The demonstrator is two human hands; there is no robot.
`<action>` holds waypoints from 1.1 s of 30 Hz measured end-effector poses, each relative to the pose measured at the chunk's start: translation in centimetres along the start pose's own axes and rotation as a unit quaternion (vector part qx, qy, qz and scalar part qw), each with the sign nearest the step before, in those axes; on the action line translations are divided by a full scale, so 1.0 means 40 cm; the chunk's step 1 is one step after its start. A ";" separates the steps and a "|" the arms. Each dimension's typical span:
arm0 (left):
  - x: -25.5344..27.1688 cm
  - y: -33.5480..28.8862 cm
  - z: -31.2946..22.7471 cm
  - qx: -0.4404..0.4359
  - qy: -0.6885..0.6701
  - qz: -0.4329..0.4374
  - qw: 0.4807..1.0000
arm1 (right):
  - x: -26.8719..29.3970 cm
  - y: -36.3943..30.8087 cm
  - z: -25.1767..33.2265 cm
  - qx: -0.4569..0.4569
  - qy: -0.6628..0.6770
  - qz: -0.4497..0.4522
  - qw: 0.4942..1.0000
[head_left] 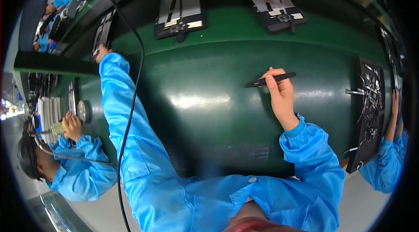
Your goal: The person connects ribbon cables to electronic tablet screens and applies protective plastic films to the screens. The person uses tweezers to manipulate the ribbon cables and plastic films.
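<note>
My right hand (281,94) is over the middle right of the green work surface (209,75). Its fingers pinch a slim black pair of tweezers (284,76), whose pointed tip aims left and touches nothing. Far to the left, my outstretched left hand (104,53) grips the near end of an opened tablet-like device (104,31). Its fingers are partly hidden by the hand and sleeve. Two similar devices, with silvery panels and black frames, lie at the back: one left of centre (180,11), one further right (268,0).
A black tray (368,144) of loose metallic strips stands at the right. A black cable (142,53) runs down across my left arm's side. At left, a co-worker (83,175) sits near a round dish (83,111) and another device (73,94). Another person's blue sleeve (384,166) is at far right.
</note>
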State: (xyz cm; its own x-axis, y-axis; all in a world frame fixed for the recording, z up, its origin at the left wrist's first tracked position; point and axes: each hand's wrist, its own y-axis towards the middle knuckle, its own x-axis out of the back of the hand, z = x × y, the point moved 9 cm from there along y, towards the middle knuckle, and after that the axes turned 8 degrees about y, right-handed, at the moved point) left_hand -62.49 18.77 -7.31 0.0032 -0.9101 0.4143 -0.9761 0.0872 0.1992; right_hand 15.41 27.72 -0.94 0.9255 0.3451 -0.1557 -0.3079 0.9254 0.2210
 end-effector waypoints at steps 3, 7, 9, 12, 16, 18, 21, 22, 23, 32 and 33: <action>-0.100 -0.100 -0.050 0.106 -0.106 0.076 0.986 | 0.030 -0.004 -0.007 -0.030 0.008 -0.018 0.999; -0.216 -0.160 -0.113 0.292 -0.344 0.188 0.872 | 0.015 0.002 -0.002 -0.057 0.041 -0.037 0.997; -0.206 -0.313 -0.239 0.255 -0.393 0.189 0.863 | 0.021 0.007 0.004 -0.044 0.018 -0.040 0.998; -0.166 -0.507 -0.318 0.265 -0.462 0.311 0.787 | 0.035 0.008 0.007 -0.035 0.020 -0.044 0.998; 0.037 -0.997 -0.456 0.272 -0.379 0.505 0.727 | 0.087 -0.005 0.024 -0.033 0.069 -0.130 0.989; 0.146 -1.163 -0.440 0.282 -0.287 0.514 0.757 | 0.105 -0.014 0.026 -0.030 0.063 -0.142 0.987; 0.272 -1.357 -0.389 0.347 -0.187 0.534 0.748 | 0.135 -0.046 0.051 0.002 0.058 -0.161 0.985; 0.291 -1.406 -0.368 0.337 -0.172 0.568 0.731 | 0.142 -0.064 0.058 0.002 0.054 -0.161 0.986; 0.297 -1.453 -0.361 0.331 -0.180 0.591 0.713 | 0.148 -0.083 0.060 -0.005 0.041 -0.159 0.986; 0.344 -1.728 -0.489 0.144 -0.041 0.912 0.382 | 0.183 -0.185 0.084 -0.063 -0.041 -0.017 0.997; 0.319 -1.674 -0.497 0.006 -0.055 0.888 0.456 | 0.202 -0.197 0.088 -0.076 -0.070 -0.009 0.995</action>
State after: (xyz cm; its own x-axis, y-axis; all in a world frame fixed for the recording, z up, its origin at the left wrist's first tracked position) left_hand 7.24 9.35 2.30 -0.8048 0.5779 -0.1354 0.5823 0.7245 -0.3688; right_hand 26.09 22.66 -0.53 0.9492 0.3139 -0.0206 -0.3119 0.9476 0.0689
